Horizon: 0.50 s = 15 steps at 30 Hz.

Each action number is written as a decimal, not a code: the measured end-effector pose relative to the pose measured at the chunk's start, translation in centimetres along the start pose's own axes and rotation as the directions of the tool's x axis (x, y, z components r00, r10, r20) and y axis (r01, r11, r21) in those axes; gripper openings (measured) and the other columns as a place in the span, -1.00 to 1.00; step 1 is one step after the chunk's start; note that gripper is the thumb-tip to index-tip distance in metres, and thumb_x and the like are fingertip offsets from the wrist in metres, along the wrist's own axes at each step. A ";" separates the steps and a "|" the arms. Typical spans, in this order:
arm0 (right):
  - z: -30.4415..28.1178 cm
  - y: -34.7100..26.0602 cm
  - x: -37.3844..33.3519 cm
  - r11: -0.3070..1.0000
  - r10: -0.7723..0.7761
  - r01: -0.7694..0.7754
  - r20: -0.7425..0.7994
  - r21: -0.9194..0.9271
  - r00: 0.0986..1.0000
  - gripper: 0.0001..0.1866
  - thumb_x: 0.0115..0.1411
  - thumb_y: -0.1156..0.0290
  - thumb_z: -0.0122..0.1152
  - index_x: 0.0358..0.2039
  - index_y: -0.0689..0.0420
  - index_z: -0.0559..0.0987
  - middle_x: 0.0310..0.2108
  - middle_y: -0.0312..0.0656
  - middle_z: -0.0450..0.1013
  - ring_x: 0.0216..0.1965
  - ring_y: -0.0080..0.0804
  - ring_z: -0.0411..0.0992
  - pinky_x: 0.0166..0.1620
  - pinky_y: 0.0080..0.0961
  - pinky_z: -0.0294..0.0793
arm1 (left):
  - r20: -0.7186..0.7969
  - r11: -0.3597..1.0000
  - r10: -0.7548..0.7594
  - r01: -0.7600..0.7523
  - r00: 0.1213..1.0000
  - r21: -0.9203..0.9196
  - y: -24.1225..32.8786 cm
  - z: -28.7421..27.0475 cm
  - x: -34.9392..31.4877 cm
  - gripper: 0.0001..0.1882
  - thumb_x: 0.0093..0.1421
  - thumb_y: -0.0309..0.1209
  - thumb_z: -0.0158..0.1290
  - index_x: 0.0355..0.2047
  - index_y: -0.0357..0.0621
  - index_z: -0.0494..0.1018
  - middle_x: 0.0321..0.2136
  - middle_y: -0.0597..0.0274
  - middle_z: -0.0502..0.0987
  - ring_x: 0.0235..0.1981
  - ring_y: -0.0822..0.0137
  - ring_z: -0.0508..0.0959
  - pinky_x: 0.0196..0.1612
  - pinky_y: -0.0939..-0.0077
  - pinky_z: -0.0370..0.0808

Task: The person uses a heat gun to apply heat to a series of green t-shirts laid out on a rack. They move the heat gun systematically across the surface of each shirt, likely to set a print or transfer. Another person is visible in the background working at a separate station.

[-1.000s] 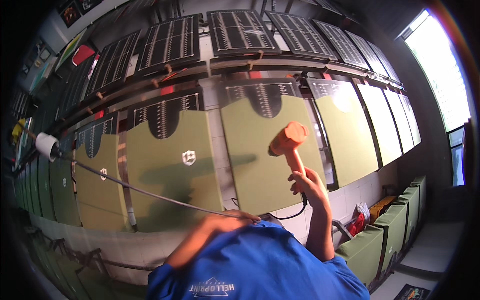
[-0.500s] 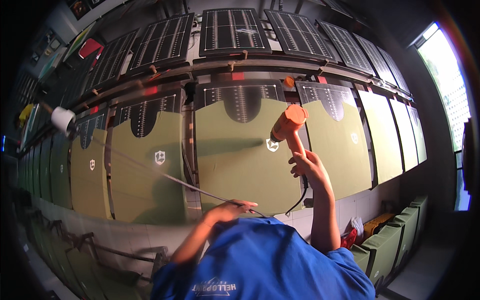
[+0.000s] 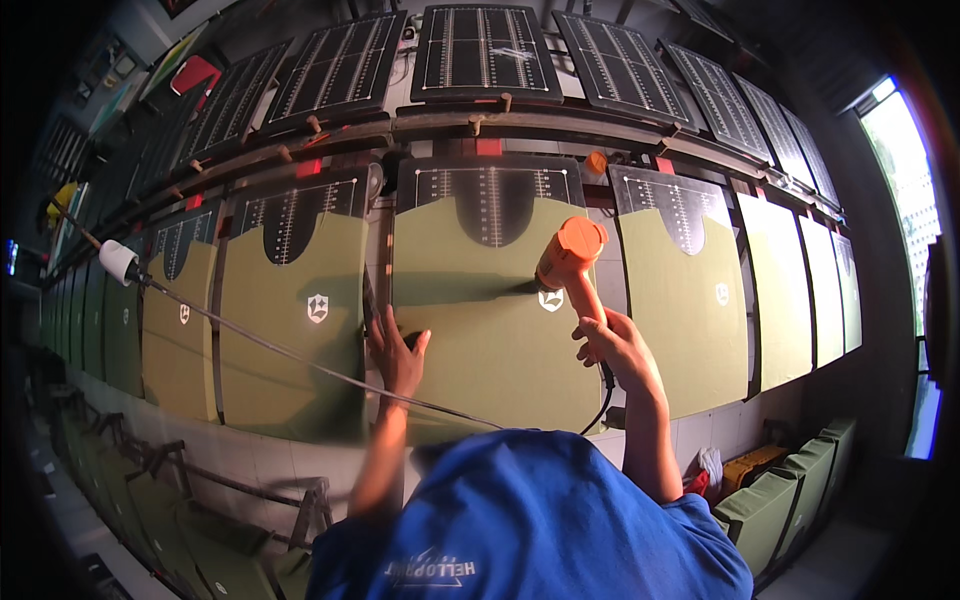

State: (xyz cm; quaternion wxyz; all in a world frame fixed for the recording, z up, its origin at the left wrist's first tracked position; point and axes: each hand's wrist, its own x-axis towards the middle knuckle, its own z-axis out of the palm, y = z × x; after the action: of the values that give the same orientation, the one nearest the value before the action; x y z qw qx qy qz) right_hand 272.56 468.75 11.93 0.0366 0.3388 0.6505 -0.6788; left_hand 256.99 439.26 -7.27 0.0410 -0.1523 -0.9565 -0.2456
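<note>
My right hand (image 3: 624,356) is wrapped round the handle of an orange heat gun (image 3: 572,256). The gun's dark nozzle points down and left, just above a white shield emblem (image 3: 551,300) on an olive-green fabric piece (image 3: 490,365). That fabric lies flat on a black marked printing board (image 3: 425,182), whose top shows around the neck cutout. My left hand (image 3: 400,362) has its fingers spread at the fabric's left edge, and it holds nothing. A dark cord hangs from the gun's handle down towards my body.
A grey cable (image 3: 300,355) with a white connector (image 3: 119,262) stretches across from the upper left to my chest. Similar green pieces (image 3: 690,330) lie on boards at both sides. Behind a rail (image 3: 440,122) stands a row of bare black boards (image 3: 485,55). A yellow crate (image 3: 752,467) sits lower right.
My left hand has moved from near my chest up and forward to the fabric's left edge, its fingers spreading. The heat gun stays in my right hand, its nozzle still by the emblem.
</note>
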 end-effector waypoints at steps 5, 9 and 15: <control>0.0 0.1 -0.2 1.000 -0.012 0.012 0.015 0.008 1.000 -0.61 0.27 0.24 0.09 -0.04 0.29 0.48 -0.35 -0.25 0.50 -0.46 -0.56 0.46 -0.35 -0.58 0.46 | 0.049 0.984 -0.073 0.080 0.996 -0.162 -0.8 1.3 1.7 0.01 0.06 0.00 0.24 0.34 -0.16 -0.04 0.22 -0.39 0.10 0.26 -0.29 0.13 0.25 -0.12 0.14; -0.2 -0.4 -1.5 0.999 0.044 -0.043 0.018 -0.021 0.999 -0.63 0.27 0.25 0.09 -0.07 0.30 0.48 -0.35 -0.24 0.50 -0.46 -0.56 0.47 -0.35 -0.57 0.48 | 0.194 0.969 -0.110 0.149 0.975 -0.195 -1.5 0.5 0.0 0.07 0.04 0.02 0.25 0.36 -0.18 -0.09 0.23 -0.41 0.08 0.29 -0.30 0.09 0.27 -0.10 0.13; -0.4 0.1 -2.7 0.999 0.035 -0.035 0.010 0.009 0.999 -0.63 0.27 0.25 0.11 -0.09 0.30 0.47 -0.36 -0.25 0.50 -0.47 -0.56 0.46 -0.35 -0.57 0.48 | 0.174 0.955 -0.064 0.111 0.983 -0.276 -1.8 0.4 -0.3 0.03 0.05 -0.03 0.24 0.32 -0.29 -0.07 0.17 -0.34 0.14 0.21 -0.26 0.16 0.24 -0.04 0.15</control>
State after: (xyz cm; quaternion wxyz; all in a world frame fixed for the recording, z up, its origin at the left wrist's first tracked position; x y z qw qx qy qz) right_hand 274.79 468.04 13.26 0.0502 0.3467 0.6413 -0.6826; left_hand 256.69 437.88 -8.51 -0.0705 -0.1335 -0.9172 -0.3686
